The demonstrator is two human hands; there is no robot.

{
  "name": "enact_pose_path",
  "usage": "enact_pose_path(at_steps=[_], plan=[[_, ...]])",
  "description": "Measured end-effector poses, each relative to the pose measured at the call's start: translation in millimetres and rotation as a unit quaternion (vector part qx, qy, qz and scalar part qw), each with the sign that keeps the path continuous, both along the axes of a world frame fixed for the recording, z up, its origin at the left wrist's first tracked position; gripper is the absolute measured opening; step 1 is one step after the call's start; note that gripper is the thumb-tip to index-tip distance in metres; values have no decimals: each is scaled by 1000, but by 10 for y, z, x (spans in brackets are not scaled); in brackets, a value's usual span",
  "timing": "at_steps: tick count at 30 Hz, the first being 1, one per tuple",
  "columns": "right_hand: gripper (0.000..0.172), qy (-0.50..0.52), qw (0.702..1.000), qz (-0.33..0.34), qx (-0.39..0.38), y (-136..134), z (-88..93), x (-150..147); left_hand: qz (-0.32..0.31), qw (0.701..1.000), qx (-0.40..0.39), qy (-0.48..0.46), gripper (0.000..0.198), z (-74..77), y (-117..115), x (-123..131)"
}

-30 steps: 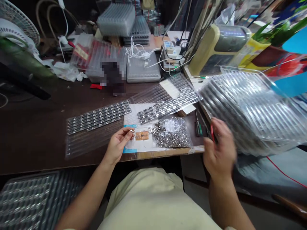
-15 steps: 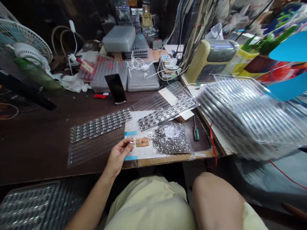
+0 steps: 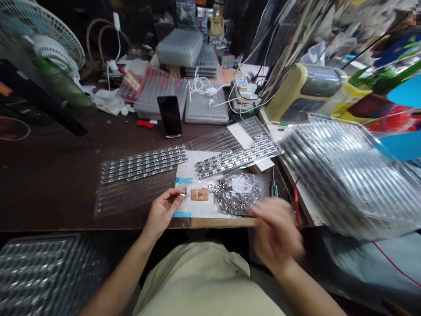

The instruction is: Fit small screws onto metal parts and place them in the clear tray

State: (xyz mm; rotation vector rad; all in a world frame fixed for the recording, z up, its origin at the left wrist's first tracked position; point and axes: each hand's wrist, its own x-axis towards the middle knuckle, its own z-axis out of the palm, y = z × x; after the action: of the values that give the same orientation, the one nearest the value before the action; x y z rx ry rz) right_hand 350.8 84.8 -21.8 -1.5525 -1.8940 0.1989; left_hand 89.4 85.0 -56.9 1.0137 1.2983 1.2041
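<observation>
My left hand (image 3: 164, 208) pinches a small shiny metal piece (image 3: 182, 194) between thumb and forefinger, just left of a small tan block (image 3: 199, 194). That block lies on a white sheet with blue tape (image 3: 183, 214) at its edge. Blurred by motion, my right hand (image 3: 278, 230) hovers at the table's front edge, beside a clear bag of small metal parts (image 3: 240, 195); its fingers are smeared. Some loose metal parts spill from the bag toward the block. Two clear ribbed trays hold rows of metal pieces: a left tray (image 3: 141, 164) and a right tray (image 3: 237, 159).
A phone (image 3: 169, 116) stands upright behind the trays. To the right, a tall stack of clear ribbed trays (image 3: 348, 171) leans past the table edge. A green-handled screwdriver (image 3: 274, 188) lies beside the bag. At the left back is a fan (image 3: 49, 50); white cables (image 3: 200, 85) lie behind.
My right hand has come into view from the lower right, near the bag. My left hand keeps its pinch on the small metal piece. The view has shifted slightly to the left.
</observation>
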Motion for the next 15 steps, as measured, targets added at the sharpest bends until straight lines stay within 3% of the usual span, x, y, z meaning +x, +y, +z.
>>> enact_pose_path(at_steps=[3,5,9,15], plan=[[23,-100,987,127,4,131,-165,-280,6,1000,1,17,28,-46,-28,-61],[24,-171,972,164,12,249,-308,-427,-3,1000,4,26,27,-55,-40,-75],[23,-225,961,159,2,368,-482,-535,0,1000,3,30,28,-60,-55,-109],[19,-234,963,137,14,329,-489,-514,1,999,13,39,25,-66,-37,-138]])
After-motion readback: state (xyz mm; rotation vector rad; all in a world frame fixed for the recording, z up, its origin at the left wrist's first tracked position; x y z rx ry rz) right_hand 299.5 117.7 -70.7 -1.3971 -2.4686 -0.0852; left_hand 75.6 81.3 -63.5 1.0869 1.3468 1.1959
